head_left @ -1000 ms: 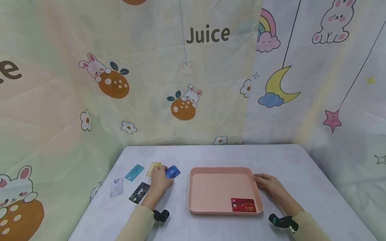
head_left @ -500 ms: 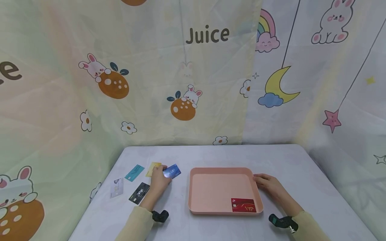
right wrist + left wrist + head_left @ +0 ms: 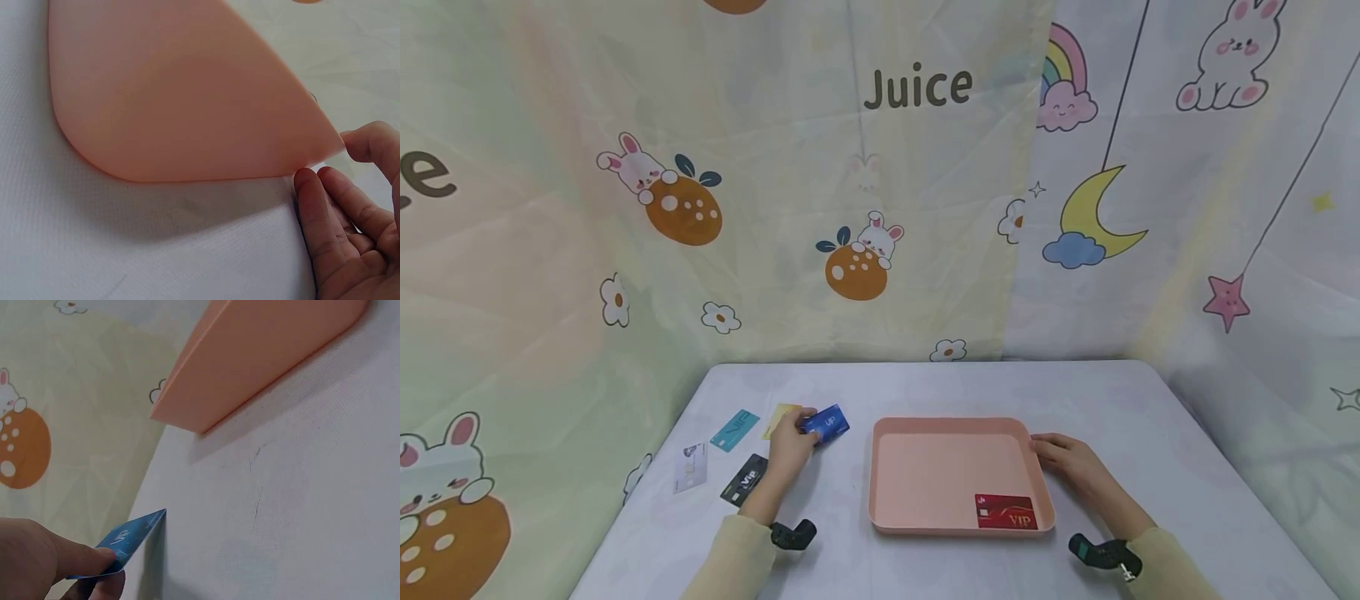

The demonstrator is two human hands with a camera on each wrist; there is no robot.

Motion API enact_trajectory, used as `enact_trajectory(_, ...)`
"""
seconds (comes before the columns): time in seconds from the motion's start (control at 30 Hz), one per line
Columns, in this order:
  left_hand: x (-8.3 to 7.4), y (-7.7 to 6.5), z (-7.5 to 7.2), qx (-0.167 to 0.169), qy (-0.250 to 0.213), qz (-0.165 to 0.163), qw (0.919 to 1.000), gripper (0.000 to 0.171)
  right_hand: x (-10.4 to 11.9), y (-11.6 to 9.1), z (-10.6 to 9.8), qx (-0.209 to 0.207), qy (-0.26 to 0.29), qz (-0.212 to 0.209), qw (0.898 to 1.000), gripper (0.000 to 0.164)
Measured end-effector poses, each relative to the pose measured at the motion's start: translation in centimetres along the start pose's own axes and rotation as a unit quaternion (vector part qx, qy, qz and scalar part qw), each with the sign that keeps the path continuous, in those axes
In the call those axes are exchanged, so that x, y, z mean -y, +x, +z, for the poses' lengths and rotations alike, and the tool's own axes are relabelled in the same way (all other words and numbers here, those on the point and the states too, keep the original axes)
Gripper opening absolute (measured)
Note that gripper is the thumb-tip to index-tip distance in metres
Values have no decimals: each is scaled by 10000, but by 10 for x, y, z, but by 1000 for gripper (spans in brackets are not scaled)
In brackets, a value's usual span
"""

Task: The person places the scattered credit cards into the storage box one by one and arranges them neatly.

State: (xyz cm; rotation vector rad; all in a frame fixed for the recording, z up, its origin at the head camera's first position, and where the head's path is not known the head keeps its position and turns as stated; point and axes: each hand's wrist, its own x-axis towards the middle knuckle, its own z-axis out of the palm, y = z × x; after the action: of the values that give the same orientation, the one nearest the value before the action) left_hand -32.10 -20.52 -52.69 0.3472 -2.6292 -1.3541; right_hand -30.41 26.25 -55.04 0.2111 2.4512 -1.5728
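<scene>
The white card lies leftmost; from it, the black card is at three o'clock, the teal card at two. The left hand, partly covering the yellow card, pinches the blue card at ten o'clock from the tray. The red card lies inside toward four. The right hand, ungripping, touches the rim at two.

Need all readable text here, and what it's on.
"Juice": backdrop
"e", word cut off by frame: backdrop
"VIP": red card
"VIP": black card
"VIP", slightly blurred: blue card
"VIP", faint: teal card
White card: too small to read
Yellow card: partly hidden by left hand, nothing legible
</scene>
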Motion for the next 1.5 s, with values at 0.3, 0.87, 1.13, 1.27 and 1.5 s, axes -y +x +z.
enact_trajectory(0.3, -1, 1, 0, 340, -528, 130, 9979, 39, -2, -1, -1, 24, 75, 73, 9999, 76)
enact_trajectory(0.87, -17, -4, -1, 916, -1532, -316, 9834, 41, -1, 1, -1, 31, 45, 9, 10000, 75)
enact_trajectory(1.13, -20, -6, 0, 809, -1821, -214, 9797, 38, -1, 1, 0, 14, 31, 12, 10000, 74)
enact_trajectory(1.27, -23, -7, -2, 642, -1971, -180, 9781, 36, -2, 1, 0, -8, 27, 22, 10000, 74)
enact_trajectory(1.5, -29, -10, -4, 476, -2220, -348, 9733, 33, -2, 1, 0, -23, 8, 5, 10000, 73)
